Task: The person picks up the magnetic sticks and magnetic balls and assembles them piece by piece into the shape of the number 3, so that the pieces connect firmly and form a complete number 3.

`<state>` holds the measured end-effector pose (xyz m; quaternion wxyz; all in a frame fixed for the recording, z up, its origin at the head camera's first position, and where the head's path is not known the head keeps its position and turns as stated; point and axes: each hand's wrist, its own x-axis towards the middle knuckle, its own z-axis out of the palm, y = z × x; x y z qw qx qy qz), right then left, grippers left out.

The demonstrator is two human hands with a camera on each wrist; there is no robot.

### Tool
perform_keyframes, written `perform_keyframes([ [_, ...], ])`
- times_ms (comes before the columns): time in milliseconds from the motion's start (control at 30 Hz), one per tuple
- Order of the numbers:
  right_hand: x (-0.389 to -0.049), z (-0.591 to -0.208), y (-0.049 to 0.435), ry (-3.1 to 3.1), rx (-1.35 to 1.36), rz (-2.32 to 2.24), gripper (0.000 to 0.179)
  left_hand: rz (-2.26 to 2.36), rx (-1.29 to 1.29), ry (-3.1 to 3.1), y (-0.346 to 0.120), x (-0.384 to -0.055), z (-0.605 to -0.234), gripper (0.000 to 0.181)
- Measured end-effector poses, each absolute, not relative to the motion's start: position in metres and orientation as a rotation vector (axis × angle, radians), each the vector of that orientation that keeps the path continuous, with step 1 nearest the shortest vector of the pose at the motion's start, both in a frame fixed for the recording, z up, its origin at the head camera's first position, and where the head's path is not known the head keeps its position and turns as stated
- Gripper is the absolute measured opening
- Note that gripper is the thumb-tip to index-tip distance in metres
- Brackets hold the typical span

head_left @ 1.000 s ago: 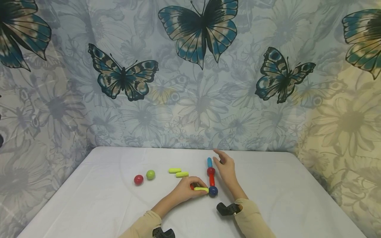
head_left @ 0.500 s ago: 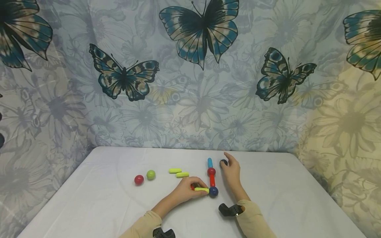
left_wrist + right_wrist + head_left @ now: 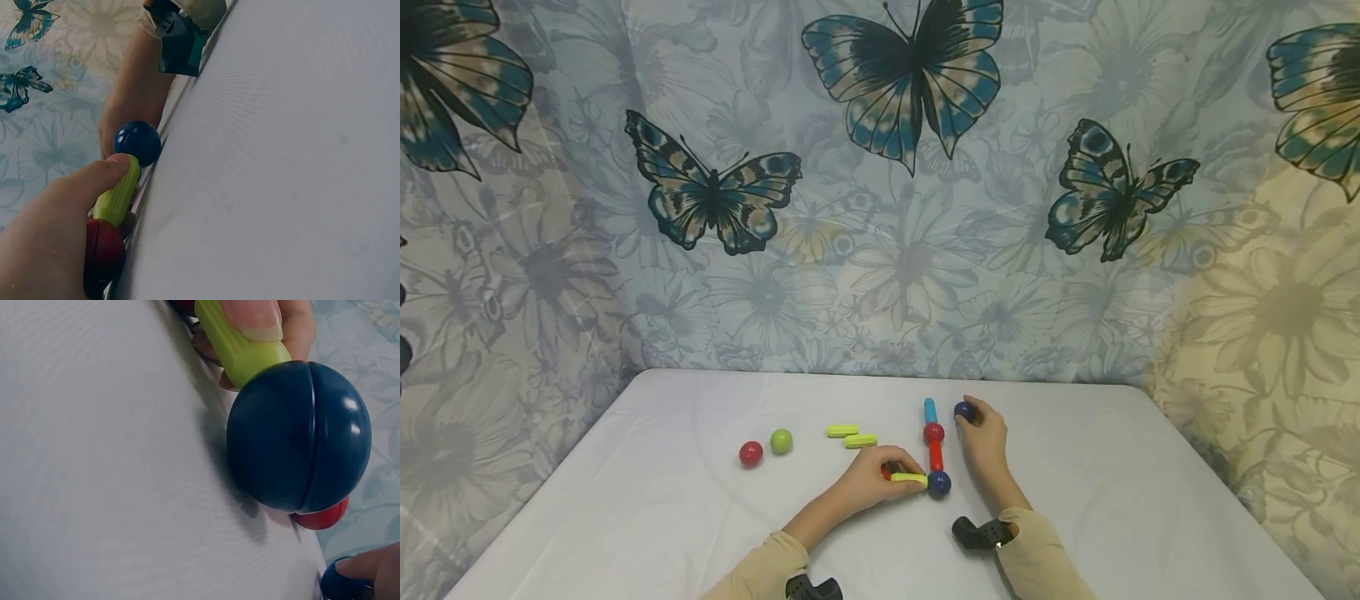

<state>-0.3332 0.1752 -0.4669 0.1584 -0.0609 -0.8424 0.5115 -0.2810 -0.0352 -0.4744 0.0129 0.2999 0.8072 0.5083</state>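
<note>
My left hand pinches a yellow-green stick between thumb and fingers. One end of this stick meets a blue ball; at its other end is a red ball, mostly hidden by the hand in the head view. From the blue ball a red stick runs away to another red ball, and a light blue stick extends beyond that. Right of this chain, my right hand holds a loose dark blue ball by thumb and fingertips, apart from the light blue stick.
Two loose yellow-green sticks lie on the white table beyond the left hand. Farther left are a green ball and a red ball. A butterfly-patterned cloth hangs behind the table's back edge.
My right hand has moved right from beside the light blue stick, and its raised index finger has come down onto the dark blue ball. The left hand keeps its place.
</note>
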Motion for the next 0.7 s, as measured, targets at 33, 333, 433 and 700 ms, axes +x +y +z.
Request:
perform_keyframes([
  [33,-0.333,-0.467,0.175,-2.407,-0.17,1.464,0.043,1.586,0.937,2.511,-0.035,-0.282,-0.476,0.014],
  [333,-0.335,-0.466,0.174,-2.386,-0.132,1.499,0.042,1.592,0.966,2.475,-0.038,-0.286,-0.479,0.015],
  [433,-0.336,-0.464,0.172,-2.389,-0.134,1.517,0.042,1.593,0.969,2.474,-0.038,-0.286,-0.479,0.015],
  [700,-0.344,-0.459,0.17,-2.356,-0.08,1.585,0.04,1.589,0.958,2.475,-0.038,-0.287,-0.48,0.015],
])
